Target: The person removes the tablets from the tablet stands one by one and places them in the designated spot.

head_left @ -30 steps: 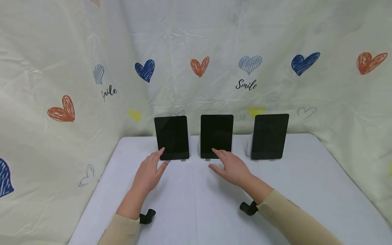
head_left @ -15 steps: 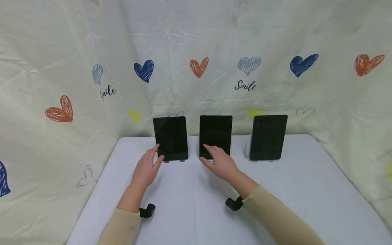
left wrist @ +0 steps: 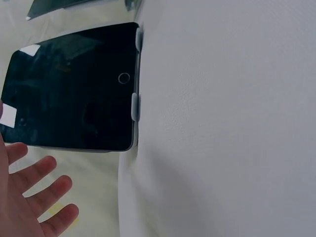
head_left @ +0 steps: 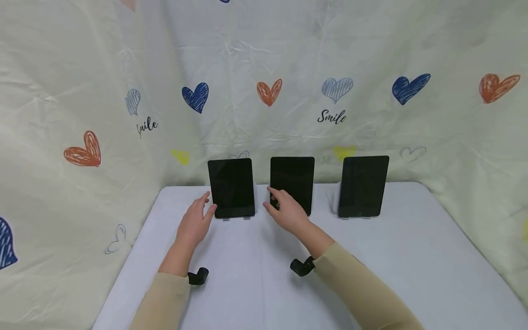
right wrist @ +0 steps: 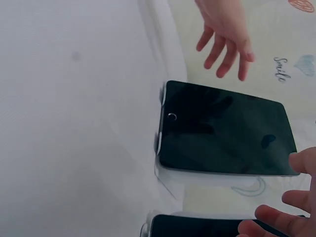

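Three black tablets stand upright on clear stands: a left tablet (head_left: 232, 183), a middle tablet (head_left: 296, 178) and a right tablet (head_left: 363, 187). Beside the left tablet's outer edge is my left hand (head_left: 194, 223), fingers spread and apart from one another in the left wrist view. My right hand (head_left: 287, 213) hovers in front of the middle tablet's left side, fingers extended toward the gap between it and the left tablet. Neither hand holds anything. From the right wrist, the left tablet (right wrist: 227, 133) lies between both hands; contact with its edges cannot be told.
A white-covered table (head_left: 247, 293) carries the tablets near its back edge. Behind hangs a pale curtain (head_left: 231, 123) printed with hearts and "Smile". Black wrist-worn devices (head_left: 199, 277) stick out inward from both sleeves.
My right hand has moved left and forward, from the middle tablet's front toward the left tablet. My left hand has shifted slightly left and forward. The tablets have stayed put.
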`<state>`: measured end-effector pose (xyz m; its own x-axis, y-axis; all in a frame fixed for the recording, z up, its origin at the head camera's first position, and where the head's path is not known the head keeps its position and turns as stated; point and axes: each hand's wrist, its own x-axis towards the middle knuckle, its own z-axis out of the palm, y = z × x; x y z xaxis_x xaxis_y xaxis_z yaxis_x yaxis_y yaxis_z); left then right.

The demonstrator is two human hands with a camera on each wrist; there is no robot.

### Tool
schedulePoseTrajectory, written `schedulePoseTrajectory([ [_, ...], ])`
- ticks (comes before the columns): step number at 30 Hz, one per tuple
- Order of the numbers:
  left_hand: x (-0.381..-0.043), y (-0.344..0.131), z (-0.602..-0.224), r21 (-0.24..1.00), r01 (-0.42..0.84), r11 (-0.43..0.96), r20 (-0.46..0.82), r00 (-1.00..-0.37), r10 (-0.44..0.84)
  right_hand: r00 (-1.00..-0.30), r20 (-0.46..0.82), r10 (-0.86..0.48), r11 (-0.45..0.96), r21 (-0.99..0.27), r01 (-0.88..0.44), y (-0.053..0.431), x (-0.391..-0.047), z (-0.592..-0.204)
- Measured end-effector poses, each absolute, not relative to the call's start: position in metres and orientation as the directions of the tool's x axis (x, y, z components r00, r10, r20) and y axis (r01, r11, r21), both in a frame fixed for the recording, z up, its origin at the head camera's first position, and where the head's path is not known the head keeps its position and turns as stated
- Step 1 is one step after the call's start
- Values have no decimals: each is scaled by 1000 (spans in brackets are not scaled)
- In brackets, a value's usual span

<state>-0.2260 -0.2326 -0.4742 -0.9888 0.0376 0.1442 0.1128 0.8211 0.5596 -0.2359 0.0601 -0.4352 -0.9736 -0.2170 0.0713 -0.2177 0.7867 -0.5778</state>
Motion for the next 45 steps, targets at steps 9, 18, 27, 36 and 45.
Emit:
schedulePoseTrajectory([
  [9,-240,-240,-473,559,85,825,118,-993,22,-974,47,-220,797,-567,-207,45,-244,-434],
  [18,-254,-239,-461,583,63,810,94,-996,9,-977,32,-213,789,-585,-191,31,-260,-433],
  [27,-270,-241,-459,595,33,803,62,-998,-5,-980,25,-198,752,-637,-168,15,-271,-431],
  [36,-277,-237,-460,618,11,786,26,-1000,-7,-991,16,-136,768,-630,-116,4,-280,-435],
  [45,-279,-233,-464,618,14,786,25,-1000,-2,-993,38,-114,750,-652,-111,-4,-285,-445],
])
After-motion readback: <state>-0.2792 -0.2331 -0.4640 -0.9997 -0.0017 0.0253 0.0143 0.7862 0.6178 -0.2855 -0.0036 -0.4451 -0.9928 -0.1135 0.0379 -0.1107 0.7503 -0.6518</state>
